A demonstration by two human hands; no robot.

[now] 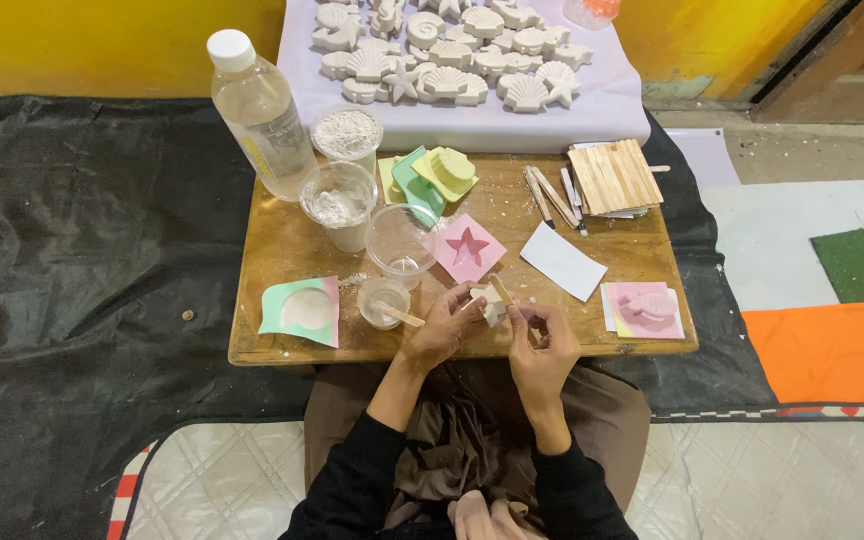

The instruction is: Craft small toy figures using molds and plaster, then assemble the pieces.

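1. Near the front edge of the worktop (282,255), just right of its middle, both hands meet over a small white plaster piece (493,303).
2. The left hand (442,328) is closed around the piece from the left, fingers curled under and beside it.
3. The right hand (542,345) pinches a thin wooden stick (501,288) whose tip rests against the piece.
4. Just left of the hands stands a small clear cup (383,301) with a wooden stirrer lying across it; further left, near the front left corner, lies a green and pink mould (301,311) filled with white.
5. Behind the hands, at the worktop's middle, lie a pink star mould (467,247) and an empty clear cup (400,243).
6. Toward the back left corner stand a clear bottle (260,110) and two cups of white powder (343,165).
7. A stack of flat wooden sticks (614,177) sits at the back right; a pink mould (645,308) lies at the front right corner.
8. Beyond the back edge, white shell and starfish casts (452,50) are spread on a pale sheet.
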